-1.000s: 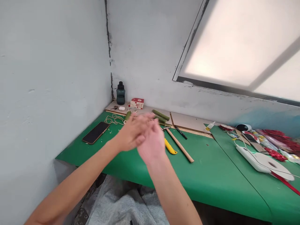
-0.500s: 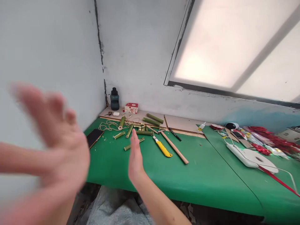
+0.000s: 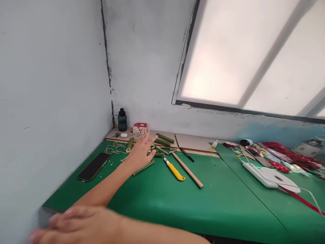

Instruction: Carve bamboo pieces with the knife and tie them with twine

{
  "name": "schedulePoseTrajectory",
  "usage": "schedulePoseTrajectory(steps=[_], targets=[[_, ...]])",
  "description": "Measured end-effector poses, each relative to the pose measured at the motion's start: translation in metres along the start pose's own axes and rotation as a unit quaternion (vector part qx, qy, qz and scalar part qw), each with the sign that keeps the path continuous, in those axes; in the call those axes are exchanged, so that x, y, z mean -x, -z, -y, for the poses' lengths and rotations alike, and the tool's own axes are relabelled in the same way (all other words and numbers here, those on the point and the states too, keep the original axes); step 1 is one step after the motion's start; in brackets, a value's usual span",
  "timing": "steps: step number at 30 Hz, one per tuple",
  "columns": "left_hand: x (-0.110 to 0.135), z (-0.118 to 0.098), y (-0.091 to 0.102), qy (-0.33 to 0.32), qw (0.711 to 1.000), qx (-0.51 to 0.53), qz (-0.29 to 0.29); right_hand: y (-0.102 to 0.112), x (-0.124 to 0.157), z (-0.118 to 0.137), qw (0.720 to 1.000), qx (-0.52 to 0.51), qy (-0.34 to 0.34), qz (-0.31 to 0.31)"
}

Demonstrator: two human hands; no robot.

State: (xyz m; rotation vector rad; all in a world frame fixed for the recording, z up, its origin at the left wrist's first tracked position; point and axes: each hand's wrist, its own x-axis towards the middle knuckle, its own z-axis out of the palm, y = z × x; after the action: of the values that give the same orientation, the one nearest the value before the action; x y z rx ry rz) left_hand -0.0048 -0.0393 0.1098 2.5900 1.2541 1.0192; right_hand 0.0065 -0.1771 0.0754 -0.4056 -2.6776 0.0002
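My left hand [image 3: 140,155] reaches over the bamboo pieces with its fingers spread and nothing held. It hides some of the bamboo, and I cannot tell whether it touches any. Close to its fingertips lie two green bamboo tubes [image 3: 165,138]. A yellow-handled knife [image 3: 175,171] and a wooden-handled hammer [image 3: 188,168] rest to its right. Low on the left, my right hand [image 3: 86,222] crosses in front of my left forearm. Its fingers are stretched out, slightly blurred, with nothing seen in them.
A phone [image 3: 93,166] lies on the green tabletop [image 3: 223,200] at left. Behind stand a dark bottle [image 3: 122,120] and a red-white box [image 3: 139,128]. String [image 3: 114,148], a black pen [image 3: 187,155] and a glue bottle [image 3: 214,145] lie around. A white power strip [image 3: 259,174] sits at right.
My left hand has moved from the left foreground out over the bamboo. My right hand has swung left and down across my left forearm. The view has shifted slightly.
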Motion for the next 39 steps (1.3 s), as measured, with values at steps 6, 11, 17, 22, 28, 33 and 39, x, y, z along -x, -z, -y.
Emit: schedulePoseTrajectory(steps=[6,11,17,22,28,33,39], targets=[[0.043,0.079,0.012,0.020,0.992,-0.054,0.108,0.067,0.098,-0.192,0.857,0.034,-0.470,-0.211],[0.071,0.094,-0.009,0.102,0.990,-0.057,0.079,0.068,0.169,-0.235,0.798,0.044,-0.557,-0.226],[0.046,0.056,-0.040,0.064,0.995,-0.063,0.049,0.024,0.183,-0.206,0.827,0.073,-0.536,-0.152],[0.016,0.046,-0.070,0.009,0.996,-0.072,0.056,0.025,0.192,-0.198,0.814,0.111,-0.561,-0.101],[-0.001,0.059,-0.082,-0.071,0.989,-0.077,0.102,0.042,0.206,-0.205,0.812,0.082,-0.577,0.033],[0.022,0.075,-0.075,-0.050,0.994,-0.077,0.065,0.058,0.205,-0.222,0.800,0.044,-0.584,0.129],[0.026,0.075,-0.070,-0.083,0.994,-0.070,0.031,0.061,0.188,-0.238,0.831,0.033,-0.542,0.119]])
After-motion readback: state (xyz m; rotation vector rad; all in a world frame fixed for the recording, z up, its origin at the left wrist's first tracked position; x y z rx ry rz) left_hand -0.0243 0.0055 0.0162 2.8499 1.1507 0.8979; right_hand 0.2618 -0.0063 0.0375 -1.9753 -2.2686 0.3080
